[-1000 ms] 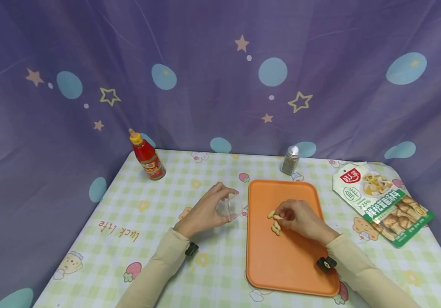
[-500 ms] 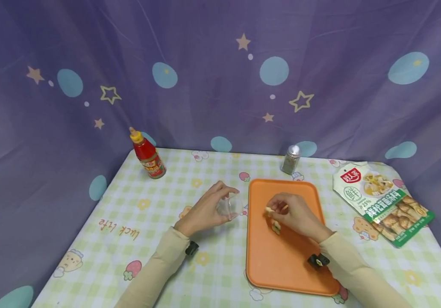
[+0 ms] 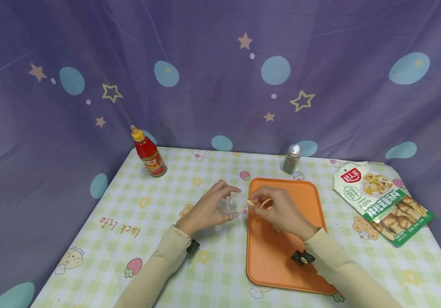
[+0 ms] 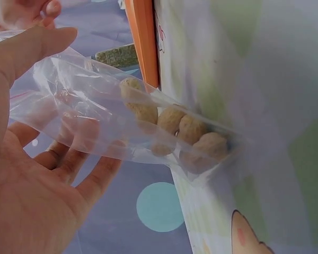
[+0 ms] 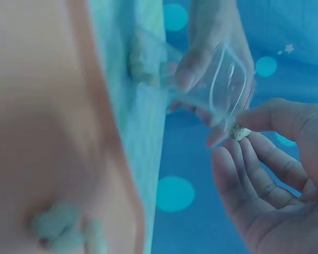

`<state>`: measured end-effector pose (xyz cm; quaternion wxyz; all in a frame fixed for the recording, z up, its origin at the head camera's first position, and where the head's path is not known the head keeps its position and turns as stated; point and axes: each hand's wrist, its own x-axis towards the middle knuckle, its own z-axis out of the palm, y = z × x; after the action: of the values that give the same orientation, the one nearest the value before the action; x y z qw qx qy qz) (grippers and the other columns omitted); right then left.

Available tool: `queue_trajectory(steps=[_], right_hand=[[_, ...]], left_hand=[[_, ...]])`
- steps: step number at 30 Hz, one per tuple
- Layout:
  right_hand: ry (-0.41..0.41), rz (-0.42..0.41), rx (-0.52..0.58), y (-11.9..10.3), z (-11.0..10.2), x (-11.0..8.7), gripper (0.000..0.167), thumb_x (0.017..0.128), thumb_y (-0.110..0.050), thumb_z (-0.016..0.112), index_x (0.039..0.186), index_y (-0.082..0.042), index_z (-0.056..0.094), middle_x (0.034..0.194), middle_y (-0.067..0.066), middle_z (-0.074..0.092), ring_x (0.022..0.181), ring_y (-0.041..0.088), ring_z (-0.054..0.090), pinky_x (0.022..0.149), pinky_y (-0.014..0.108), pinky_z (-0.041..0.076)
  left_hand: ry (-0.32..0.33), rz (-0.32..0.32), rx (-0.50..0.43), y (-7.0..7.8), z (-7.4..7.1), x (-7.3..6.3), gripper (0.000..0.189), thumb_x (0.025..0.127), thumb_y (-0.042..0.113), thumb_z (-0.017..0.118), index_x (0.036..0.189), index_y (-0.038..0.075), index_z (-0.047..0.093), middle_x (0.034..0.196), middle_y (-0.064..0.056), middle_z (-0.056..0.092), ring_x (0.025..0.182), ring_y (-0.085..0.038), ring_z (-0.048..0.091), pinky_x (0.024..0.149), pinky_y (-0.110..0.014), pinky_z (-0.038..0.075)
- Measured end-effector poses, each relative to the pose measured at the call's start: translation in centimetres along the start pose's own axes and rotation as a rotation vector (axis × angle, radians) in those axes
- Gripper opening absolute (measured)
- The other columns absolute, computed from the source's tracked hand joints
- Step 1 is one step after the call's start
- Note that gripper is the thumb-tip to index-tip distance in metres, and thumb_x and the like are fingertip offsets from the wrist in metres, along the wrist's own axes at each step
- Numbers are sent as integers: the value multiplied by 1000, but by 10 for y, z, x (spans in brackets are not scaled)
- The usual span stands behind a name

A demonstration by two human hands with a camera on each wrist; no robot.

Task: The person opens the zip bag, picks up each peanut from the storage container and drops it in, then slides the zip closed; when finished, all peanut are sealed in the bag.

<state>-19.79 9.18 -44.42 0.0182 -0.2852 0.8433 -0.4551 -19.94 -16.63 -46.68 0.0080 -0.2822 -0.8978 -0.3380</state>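
Observation:
My left hand (image 3: 207, 209) holds a clear plastic zip bag (image 4: 77, 106) by its upper part, thumb on one side and fingers on the other. Several unshelled peanuts (image 4: 193, 129) lie in the bag's lower end, close over the tablecloth in the left wrist view. Between thumb and fingertips, my right hand (image 3: 280, 209) pinches one peanut (image 5: 238, 132). That peanut is near the bag's mouth, which gapes towards the right hand. More peanuts (image 5: 58, 227) rest on the orange tray (image 3: 282, 267), mostly hidden by the right hand in the head view.
A red sauce bottle (image 3: 150, 156) with a yellow cap stands at the back left. Behind the tray is a glass pepper shaker (image 3: 291, 160). To the tray's right lies a green and white food packet (image 3: 382, 201). A purple curtain (image 3: 213, 85) hangs behind the table.
My right hand has picked a peanut from the group on the tray and carried it left to the bag. The left hand and bag stay nearly where they were.

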Motion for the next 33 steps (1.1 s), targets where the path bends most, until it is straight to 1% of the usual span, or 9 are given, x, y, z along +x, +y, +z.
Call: queue_trajectory(steps=[6,10,14,22,28,33], right_hand=[[-13,-17,30,-12,9,8,13,93,-16,78,105,-20,76,97,-6,71,85,7,68,75,27,61],[-21,-6,48,-14,13,9,13,94,-17,78,106,-22,75,97,-7,71,85,7,69,76,27,61],[-27,1,57,-15,15,10,13,95,-18,77,107,-22,75,98,-7,71,86,7,69,76,27,61],[-21,-23,47,-14,16,9,14,94,-17,78,107,-21,75,97,-7,72,85,7,69,76,26,61],[-20,-11,67,-12,15,7,14,94,-17,78,105,-25,74,98,-7,73,85,7,70,75,26,61],[-18,1,79,-11,10,4,14,95,-16,77,105,-25,74,99,-7,74,86,8,70,77,27,61]], left_hand=[[4,1,1,1,0,0,62,84,23,88,139,22,60,121,3,56,113,-13,56,97,-37,54],[2,-7,3,1,0,1,63,83,21,89,140,22,60,120,5,55,113,-13,56,97,-36,54],[5,-10,10,2,0,1,63,83,22,89,139,22,61,119,5,55,113,-14,57,97,-36,54],[0,-17,10,3,-1,-1,64,83,21,88,140,22,60,119,4,55,114,-14,57,97,-36,54],[4,-6,-2,3,-1,0,63,83,20,88,140,18,61,120,-1,57,114,-18,58,96,-38,55],[6,-2,9,3,-1,-1,61,84,22,88,139,21,61,121,1,57,113,-15,57,96,-37,55]])
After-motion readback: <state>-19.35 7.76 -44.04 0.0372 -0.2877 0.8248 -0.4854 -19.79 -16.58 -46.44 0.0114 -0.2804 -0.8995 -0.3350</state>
